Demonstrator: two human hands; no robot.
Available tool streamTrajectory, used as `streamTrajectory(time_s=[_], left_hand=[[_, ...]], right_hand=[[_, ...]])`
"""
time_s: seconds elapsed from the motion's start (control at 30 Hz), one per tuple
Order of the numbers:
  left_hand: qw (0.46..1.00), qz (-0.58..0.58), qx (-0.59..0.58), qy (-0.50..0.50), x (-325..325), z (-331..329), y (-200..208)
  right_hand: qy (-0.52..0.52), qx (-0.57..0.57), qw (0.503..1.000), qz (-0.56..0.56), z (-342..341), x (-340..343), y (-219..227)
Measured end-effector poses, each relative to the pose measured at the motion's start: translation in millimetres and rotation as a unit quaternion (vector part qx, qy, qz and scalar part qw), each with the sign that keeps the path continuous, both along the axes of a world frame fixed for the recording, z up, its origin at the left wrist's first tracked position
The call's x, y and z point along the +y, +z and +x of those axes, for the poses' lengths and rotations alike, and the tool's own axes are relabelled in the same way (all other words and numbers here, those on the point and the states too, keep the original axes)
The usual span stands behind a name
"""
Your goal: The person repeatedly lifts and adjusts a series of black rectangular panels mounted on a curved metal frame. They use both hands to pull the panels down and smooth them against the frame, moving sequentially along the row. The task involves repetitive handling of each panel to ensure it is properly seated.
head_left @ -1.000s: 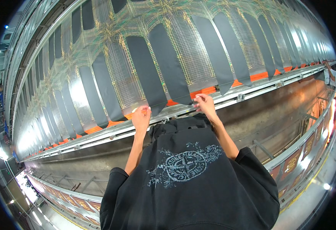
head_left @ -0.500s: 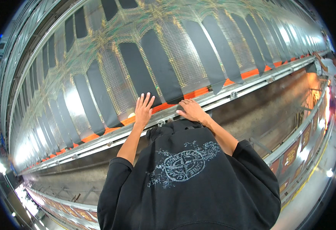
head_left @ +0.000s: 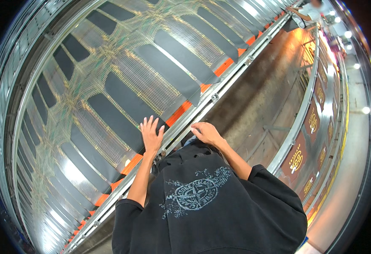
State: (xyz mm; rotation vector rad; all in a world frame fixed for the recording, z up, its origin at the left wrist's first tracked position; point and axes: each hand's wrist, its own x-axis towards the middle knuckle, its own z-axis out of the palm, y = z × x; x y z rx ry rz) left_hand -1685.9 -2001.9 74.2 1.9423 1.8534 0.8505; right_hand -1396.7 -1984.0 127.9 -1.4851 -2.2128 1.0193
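A long table with a reflective, grid-lined surface runs diagonally past me. Dark grey, flat cut fabric pieces lie on it in rows. My left hand rests at the near end of one piece, palm down, fingers stretched and slightly spread, gripping nothing. Close to the metal rail on the table's front edge is my right hand, fingers pointing left and loosely bent, thumb apart. Nothing shows in it; whether it touches the rail I cannot tell. Orange strips show along the edge between pieces.
Beyond the rail is a brown, stained floor strip. A second metal rail with brown printed panels curves along the right, beside a grey walkway. Another person stands at the table's far right end.
The view has turned, so the table now slants more steeply. My left hand stays near the table edge, fingers spread. My right hand's fingers are more bent than before.
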Motion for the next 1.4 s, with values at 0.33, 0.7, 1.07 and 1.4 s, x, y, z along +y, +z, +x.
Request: streamTrajectory(time_s=[0.33, 0.7, 1.07, 1.4], left_hand=[[0.99, 0.002, 0.114, -0.088, 162, 137, -19], [0.981, -0.071, 0.179, -0.012, 186, 196, -11], [0.953, -0.215, 0.208, 0.055, 234, 237, 46], [0.999, 0.007, -0.035, -0.025, 361, 359, 28]], right_hand=[[-0.058, -0.091, 0.976, 0.189, 89, 166, -9], [0.195, -0.11, 0.969, 0.104, 155, 250, -77], [0.261, -0.121, 0.958, 0.004, 177, 286, -48], [-0.097, 0.039, 0.991, -0.079, 320, 361, 13]])
